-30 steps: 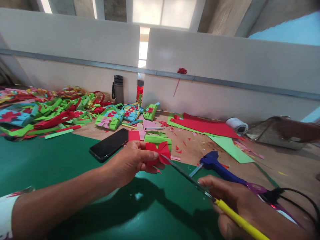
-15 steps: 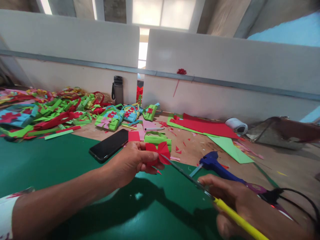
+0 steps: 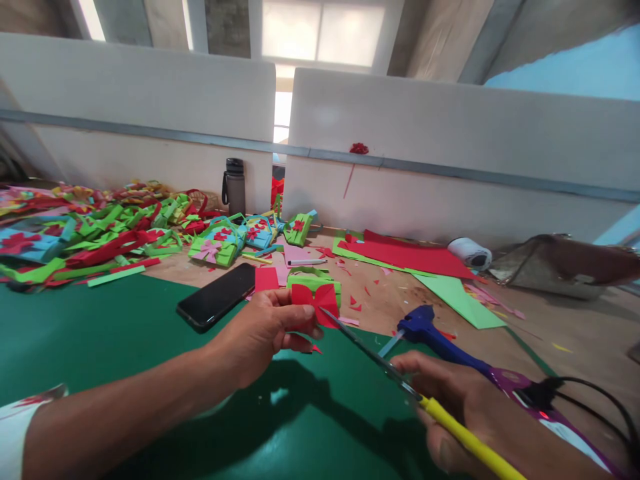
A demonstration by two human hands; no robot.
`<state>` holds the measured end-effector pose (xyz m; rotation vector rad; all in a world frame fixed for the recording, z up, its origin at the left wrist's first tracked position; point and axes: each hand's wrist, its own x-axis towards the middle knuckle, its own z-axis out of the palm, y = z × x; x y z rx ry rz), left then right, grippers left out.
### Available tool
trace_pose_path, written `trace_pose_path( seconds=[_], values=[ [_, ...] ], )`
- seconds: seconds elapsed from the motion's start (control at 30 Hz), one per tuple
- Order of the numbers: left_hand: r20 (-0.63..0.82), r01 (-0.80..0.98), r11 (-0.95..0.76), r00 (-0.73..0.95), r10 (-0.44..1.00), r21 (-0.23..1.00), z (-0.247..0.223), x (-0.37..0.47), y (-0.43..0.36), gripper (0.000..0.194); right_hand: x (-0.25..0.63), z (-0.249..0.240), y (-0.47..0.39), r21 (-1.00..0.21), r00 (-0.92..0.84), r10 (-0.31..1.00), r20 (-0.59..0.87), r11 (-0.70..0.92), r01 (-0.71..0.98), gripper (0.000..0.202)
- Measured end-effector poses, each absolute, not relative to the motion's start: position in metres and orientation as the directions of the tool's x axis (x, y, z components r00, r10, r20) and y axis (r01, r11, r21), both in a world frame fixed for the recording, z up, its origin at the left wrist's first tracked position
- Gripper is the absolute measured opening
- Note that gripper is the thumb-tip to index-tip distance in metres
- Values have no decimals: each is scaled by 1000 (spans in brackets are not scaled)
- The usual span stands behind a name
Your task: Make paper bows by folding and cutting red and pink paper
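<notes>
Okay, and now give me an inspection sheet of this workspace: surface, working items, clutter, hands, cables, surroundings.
Surface: green tabletop in front, brown covering beyond.
Working items: red paper with petal-like edges; yellow-handled scissors, tip at the paper.
Clutter: paper pile at left; phone; pen; red scraps on the brown covering.
Hands: left hand pinches the red paper; right hand holds the scissors.
Cables: black cable by the purple part of what looks like a glue gun; small red light lit there.
Surroundings: white panels behind; bottle before them; handbag at right.
</notes>
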<state>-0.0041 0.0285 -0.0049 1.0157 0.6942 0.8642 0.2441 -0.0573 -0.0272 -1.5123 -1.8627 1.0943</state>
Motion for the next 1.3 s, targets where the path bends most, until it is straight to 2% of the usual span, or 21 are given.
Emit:
trace_pose_path(
  seconds=[0.1,0.3,0.43,0.53,0.7,0.8,0.93,1.2,1.3],
  values=[
    [-87,-280,250,487,869,927,-4,-4,28,7,243,-24,-59,-812,-267,955,-126,55,580,54],
    [-93,-308,261,470,878,915,0,-6,29,9,234,-11,-62,-817,-253,954,-162,14,576,32],
    [-80,-280,259,520,850,924,2,-10,38,15,243,-10,-65,-810,-248,938,-243,-55,584,42],
    [-89,-236,282,601,795,930,3,-13,44,21,253,-10,-68,-809,-258,933,-252,-57,585,41],
    [-104,-170,300,688,718,939,1,-15,46,16,258,-8,-73,-762,-315,904,-288,-17,647,28],
    [-124,-150,313,697,706,938,-1,-14,45,15,255,-3,-75,-756,-349,889,-297,5,654,29],
    [-127,-142,317,709,694,938,-3,-14,45,11,251,3,-76,-774,-366,864,-346,-43,631,28],
    [-158,-124,349,720,675,929,-3,-13,46,9,252,-1,-71,-838,-413,847,-336,-69,541,56],
    [-161,-117,354,731,663,928,-4,-14,48,10,256,-6,-70,-847,-438,841,-317,-43,530,61]
  ],
)
